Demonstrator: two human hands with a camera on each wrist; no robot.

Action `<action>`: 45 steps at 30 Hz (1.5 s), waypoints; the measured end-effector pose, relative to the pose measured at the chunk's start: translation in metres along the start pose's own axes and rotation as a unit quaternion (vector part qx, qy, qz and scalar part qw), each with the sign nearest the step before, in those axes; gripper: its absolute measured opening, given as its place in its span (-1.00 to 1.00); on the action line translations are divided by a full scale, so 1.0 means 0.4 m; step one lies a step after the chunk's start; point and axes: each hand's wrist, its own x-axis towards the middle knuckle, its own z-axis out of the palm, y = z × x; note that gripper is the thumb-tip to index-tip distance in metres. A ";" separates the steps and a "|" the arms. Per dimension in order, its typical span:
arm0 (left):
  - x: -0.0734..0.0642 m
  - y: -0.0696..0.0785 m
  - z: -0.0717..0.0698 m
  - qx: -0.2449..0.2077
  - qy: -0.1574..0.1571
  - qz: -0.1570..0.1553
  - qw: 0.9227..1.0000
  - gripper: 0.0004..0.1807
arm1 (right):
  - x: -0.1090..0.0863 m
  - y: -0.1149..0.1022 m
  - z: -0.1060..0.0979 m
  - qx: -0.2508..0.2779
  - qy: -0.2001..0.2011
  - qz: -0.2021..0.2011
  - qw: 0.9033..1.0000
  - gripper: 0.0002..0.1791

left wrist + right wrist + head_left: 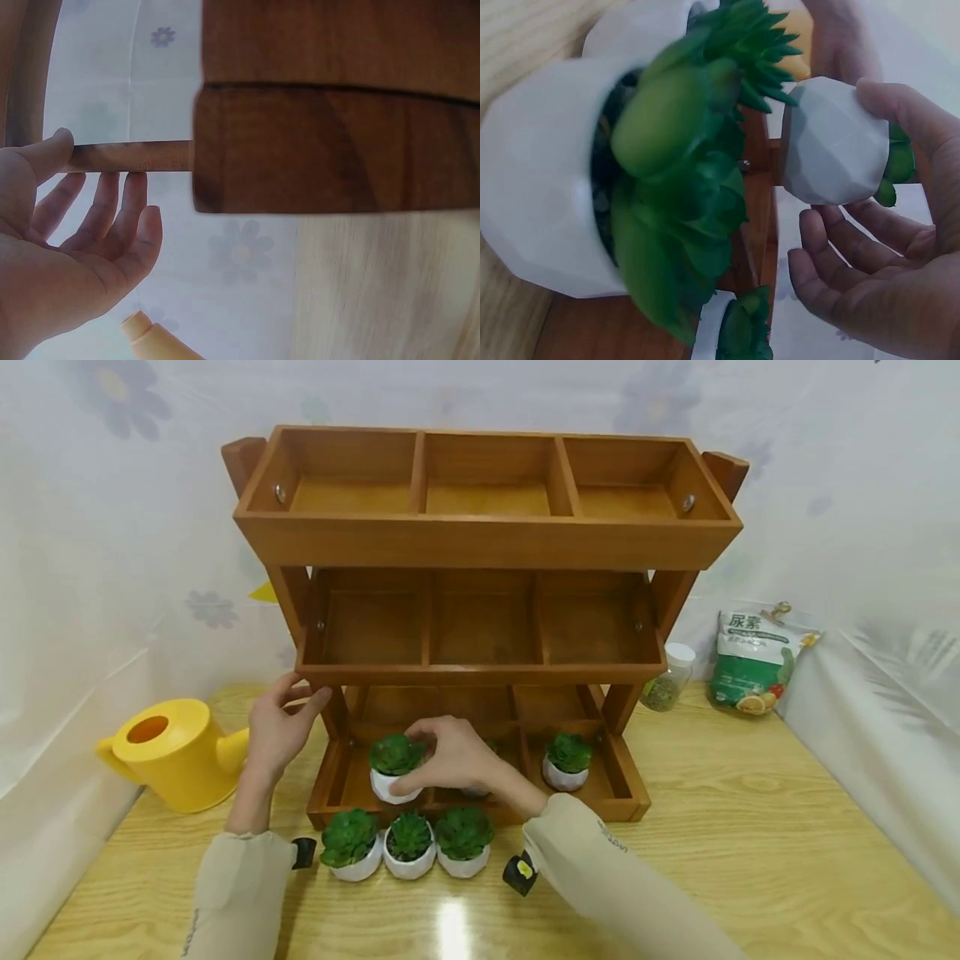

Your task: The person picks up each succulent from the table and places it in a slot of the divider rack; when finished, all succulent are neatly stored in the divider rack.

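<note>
As we look down past our two pale sleeves (240,893), three potted plants (408,843) stand side by side on the wooden desk (750,827), each a green succulent in a white faceted pot, just in front of the shelf (487,543). Right behind them, our right hand (453,756) grasps another plant (392,767) by its white pot, thumb on one side and fingers round the other, at the left compartment of the bottom tier (628,777); we cannot tell whether the pot's base touches the wood. Beside it in that tier, we find one plant (476,792) in the middle compartment, mostly hidden behind our right hand, and one more (567,762) in the right compartment. Off to the left, our left hand (281,722) pinches a wooden bar (161,156) at the shelf's side, thumb over it and fingertips under it. We see the yellow watering can (176,760) near that forearm, its spout toward the shelf. Above, the middle and top tiers each have three bare compartments. Farther back to the right, we have a clear jar (670,678) with a white lid and a green and white bag (757,662), and behind everything hangs a pale flowered sheet (480,393).
</note>
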 end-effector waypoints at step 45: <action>0.003 -0.005 -0.001 -0.005 -0.001 0.004 1.000 -0.44 | 0.157 -0.004 0.055 -0.186 -0.130 0.052 0.973 -0.24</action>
